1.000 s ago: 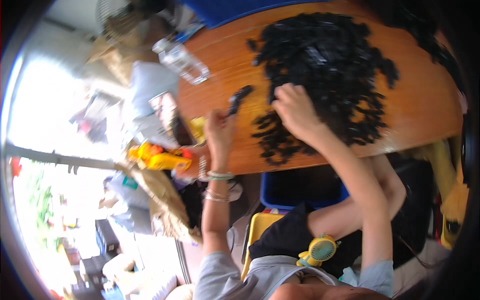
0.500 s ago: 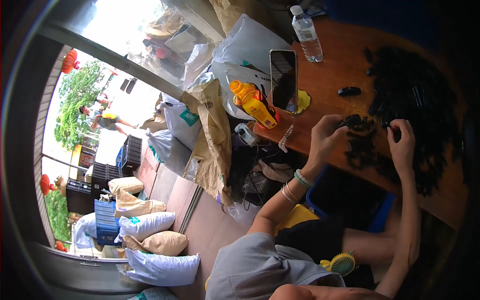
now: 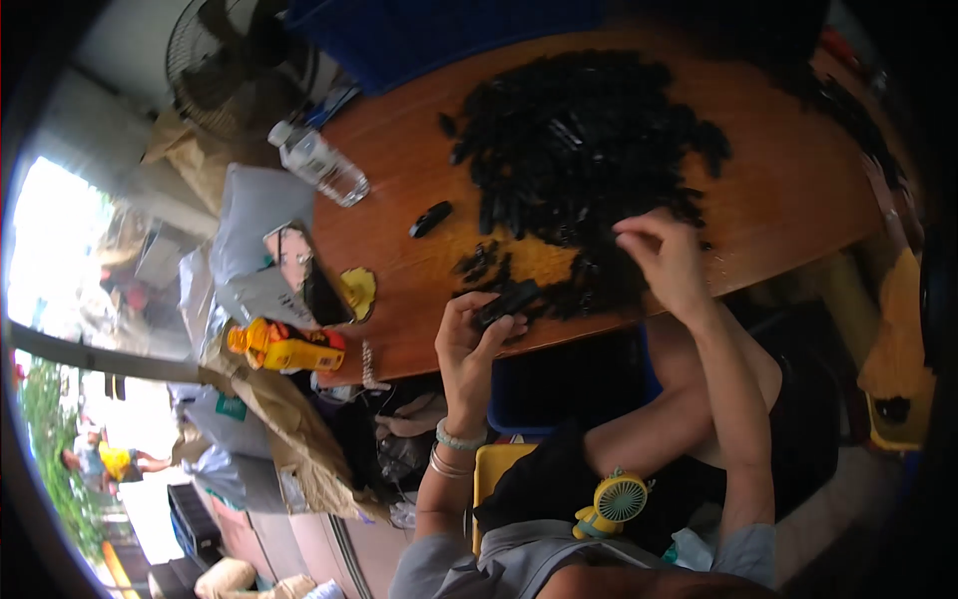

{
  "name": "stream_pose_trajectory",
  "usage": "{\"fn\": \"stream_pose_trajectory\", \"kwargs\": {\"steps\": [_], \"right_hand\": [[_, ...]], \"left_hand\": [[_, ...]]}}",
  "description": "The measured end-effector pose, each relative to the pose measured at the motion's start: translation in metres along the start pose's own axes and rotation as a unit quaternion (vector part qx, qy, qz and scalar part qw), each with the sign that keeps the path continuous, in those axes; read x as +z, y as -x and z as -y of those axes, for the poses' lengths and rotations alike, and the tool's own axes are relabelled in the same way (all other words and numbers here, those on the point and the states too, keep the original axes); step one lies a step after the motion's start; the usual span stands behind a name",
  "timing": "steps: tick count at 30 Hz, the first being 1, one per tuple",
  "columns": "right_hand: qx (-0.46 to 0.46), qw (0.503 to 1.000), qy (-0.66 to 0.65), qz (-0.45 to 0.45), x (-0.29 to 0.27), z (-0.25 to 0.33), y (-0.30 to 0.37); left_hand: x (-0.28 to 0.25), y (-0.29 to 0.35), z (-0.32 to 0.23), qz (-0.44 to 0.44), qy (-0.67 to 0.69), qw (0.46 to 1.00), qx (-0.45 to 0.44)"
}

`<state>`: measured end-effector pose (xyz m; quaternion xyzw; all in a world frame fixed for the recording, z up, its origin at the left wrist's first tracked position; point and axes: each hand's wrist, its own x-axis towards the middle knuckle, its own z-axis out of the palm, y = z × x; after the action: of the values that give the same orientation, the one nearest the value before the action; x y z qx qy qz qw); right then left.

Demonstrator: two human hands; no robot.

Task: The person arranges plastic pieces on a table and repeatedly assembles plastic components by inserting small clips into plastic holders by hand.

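Note:
My left hand, with bracelets at the wrist, grips a small black plastic piece over the table's near edge. Its fingers and thumb close round the piece from both sides. To the right, my right hand hovers at the near right side of a large heap of black pieces. Its thumb and fingertips are pinched together; anything between them is too small or dark to make out. Small loose black bits lie between the heap and my left hand. One black piece lies apart on the left.
On the wooden table are a water bottle, a phone and an orange drink bottle. A blue bin sits below the edge. At far right shows another person's arm. A small yellow fan rests at my lap.
The view has swung to the right, showing more of the table and another person's arm. My right hand has lifted from the heap's edge; my left still holds a black piece.

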<state>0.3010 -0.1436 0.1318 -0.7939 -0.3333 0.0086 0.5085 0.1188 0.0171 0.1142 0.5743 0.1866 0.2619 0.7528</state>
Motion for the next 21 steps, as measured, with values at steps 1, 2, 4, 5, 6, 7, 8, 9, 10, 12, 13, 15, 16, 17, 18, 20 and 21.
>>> {"fn": "stream_pose_trajectory", "kwargs": {"steps": [1, 2, 4, 5, 6, 7, 8, 9, 10, 12, 13, 15, 16, 17, 18, 20, 21], "right_hand": [[0.042, 0.997, -0.059, 0.010, 0.004, 0.002, 0.008], [0.077, 0.989, -0.123, 0.023, 0.007, 0.006, 0.014], [0.089, 0.981, -0.168, 0.039, 0.003, 0.013, 0.021], [0.049, 0.987, -0.146, 0.035, 0.005, 0.008, 0.025], [0.046, 0.987, -0.153, 0.029, 0.007, 0.007, 0.028], [0.043, 0.984, -0.169, 0.024, 0.007, 0.007, 0.030], [0.039, 0.982, -0.186, 0.021, 0.008, 0.007, 0.030], [0.043, 0.981, -0.187, 0.019, 0.007, 0.006, 0.032], [0.051, 0.978, -0.203, 0.024, 0.006, 0.007, 0.033], [0.065, 0.974, -0.217, 0.029, 0.008, 0.006, 0.036], [0.031, 0.969, -0.246, 0.007, 0.012, 0.005, 0.038], [-0.010, 0.962, -0.273, 0.008, 0.017, 0.006, 0.042], [-0.017, 0.965, -0.263, 0.006, 0.020, 0.008, 0.042], [-0.030, 0.970, -0.240, 0.012, 0.023, 0.008, 0.042], [-0.045, 0.975, -0.219, 0.018, 0.026, 0.008, 0.042], [-0.036, 0.976, -0.216, 0.003, 0.031, 0.008, 0.042], [-0.027, 0.977, -0.211, -0.012, 0.032, 0.007, 0.043]], "left_hand": [[0.007, -0.001, 0.002, 0.020, 0.006, 1.000, -0.007], [0.013, 0.000, 0.001, -0.004, 0.000, 1.000, -0.001], [0.022, 0.002, 0.004, -0.018, 0.000, 1.000, -0.002], [0.024, 0.002, 0.006, -0.006, -0.022, 1.000, -0.015], [0.024, 0.002, 0.005, 0.004, -0.047, 0.999, -0.025], [0.026, 0.001, 0.006, 0.010, -0.044, 0.999, -0.023], [0.028, 0.001, 0.006, 0.012, -0.044, 0.999, -0.025], [0.031, 0.001, 0.005, 0.026, -0.041, 0.998, -0.033], [0.033, 0.001, 0.004, 0.038, -0.038, 0.998, -0.041], [0.037, -0.001, 0.004, 0.048, -0.039, 0.997, -0.052], [0.040, -0.001, 0.004, 0.057, -0.038, 0.996, -0.059], [0.043, -0.002, 0.002, 0.062, -0.049, 0.994, -0.075], [0.044, -0.003, 0.002, 0.066, -0.061, 0.992, -0.086], [0.045, -0.003, 0.003, 0.066, -0.061, 0.992, -0.089], [0.044, -0.003, 0.004, 0.075, -0.057, 0.992, -0.084], [0.043, -0.004, 0.004, 0.082, -0.053, 0.992, -0.079], [0.042, -0.004, 0.002, 0.089, -0.062, 0.990, -0.087]]}}
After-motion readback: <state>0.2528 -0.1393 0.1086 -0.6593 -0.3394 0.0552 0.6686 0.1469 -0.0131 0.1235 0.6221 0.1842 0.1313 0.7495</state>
